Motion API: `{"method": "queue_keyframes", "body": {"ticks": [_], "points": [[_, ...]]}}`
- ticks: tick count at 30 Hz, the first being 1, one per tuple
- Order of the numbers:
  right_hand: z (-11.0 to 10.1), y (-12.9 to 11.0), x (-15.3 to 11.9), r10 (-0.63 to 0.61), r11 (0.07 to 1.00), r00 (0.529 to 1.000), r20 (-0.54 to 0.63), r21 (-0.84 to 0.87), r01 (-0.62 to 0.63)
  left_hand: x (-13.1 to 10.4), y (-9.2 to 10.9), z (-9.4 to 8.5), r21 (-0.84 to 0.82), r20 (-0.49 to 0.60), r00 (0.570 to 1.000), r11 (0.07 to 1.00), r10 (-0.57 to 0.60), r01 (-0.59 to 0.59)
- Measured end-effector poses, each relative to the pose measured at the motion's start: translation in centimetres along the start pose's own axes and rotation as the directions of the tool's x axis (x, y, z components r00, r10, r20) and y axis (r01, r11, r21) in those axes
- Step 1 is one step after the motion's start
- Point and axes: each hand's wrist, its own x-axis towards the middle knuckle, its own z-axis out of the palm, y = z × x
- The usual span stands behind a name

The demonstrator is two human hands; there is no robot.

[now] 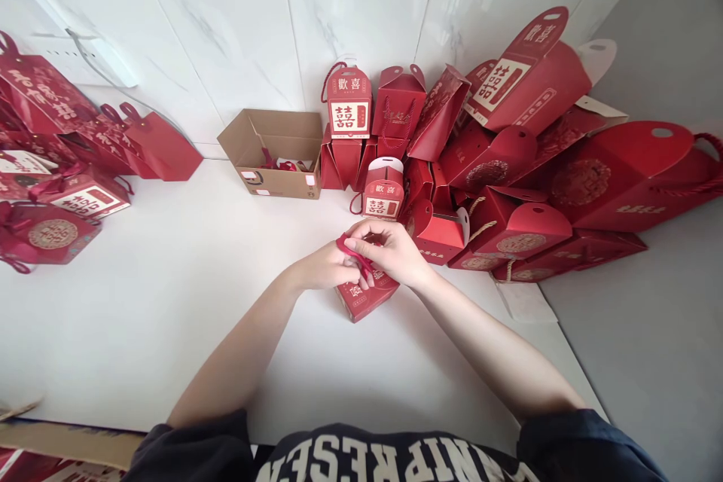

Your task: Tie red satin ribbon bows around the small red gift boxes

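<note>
A small red gift box [368, 303] with pale printed characters lies on the white table in front of me, partly covered by my hands. Above it my left hand [326, 266] is closed on a red ribbon [342, 243], which loops by its fingers. My right hand [394, 247] pinches the same ribbon between thumb and fingers. Where the ribbon runs under my hands, and whether it is tied to the box, I cannot tell. Just behind my hands stands a small red box with a white label [382, 198].
An open cardboard carton [288, 184] with red bits inside stands by the tiled wall. Red gift boxes [599, 166] are piled on the right. More red bags and boxes [84, 199] sit at the left. The white tabletop [186, 271] ends at a grey wall on the right.
</note>
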Motion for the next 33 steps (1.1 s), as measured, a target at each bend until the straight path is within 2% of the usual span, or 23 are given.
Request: {"method": "queue_keyframes", "body": {"ticks": [2,6,11,14,17,23,27,31,33], "points": [[0.1,0.0,0.0,0.035,0.999,0.999,0.040,0.014,-0.035,-0.1,0.3,0.1,0.009,-0.005,1.000,1.000,0.018,-0.018],[-0.7,-0.1,0.0,0.061,0.997,0.994,0.090,-0.058,-0.056,-0.3,0.6,0.4,0.016,-0.072,0.992,0.995,-0.099,0.101],[-3.3,0.2,-0.2,0.090,0.974,0.992,0.083,-0.217,-0.070,-0.4,0.7,0.0,0.002,0.009,0.990,0.990,-0.143,0.143],[-4.5,0.5,-0.6,0.110,0.939,0.987,0.119,-0.337,-0.064,-0.5,0.9,-0.2,0.005,0.013,0.991,0.991,-0.136,0.136],[-5.0,0.7,-1.0,0.120,0.945,0.976,0.181,-0.321,-0.056,-0.6,0.8,-0.3,0.020,0.026,0.993,0.993,-0.115,0.114],[-4.9,0.4,-1.5,0.050,0.951,0.981,0.188,-0.308,0.011,-0.7,0.2,-0.8,0.099,0.085,0.995,0.994,-0.052,0.043],[-4.7,-0.3,-2.2,0.000,0.945,0.967,0.254,-0.317,0.083,-0.7,0.0,-0.9,0.092,0.069,0.997,0.996,-0.024,0.017],[-4.3,-0.3,-2.6,-0.093,0.863,0.965,0.246,-0.463,0.201,-0.6,0.1,-0.7,0.110,0.041,0.999,0.994,-0.021,0.016],[-4.0,-0.2,-2.7,-0.112,0.830,0.973,0.204,-0.519,0.204,-0.6,0.3,-0.6,0.116,0.018,0.998,0.992,-0.054,0.051]]}}
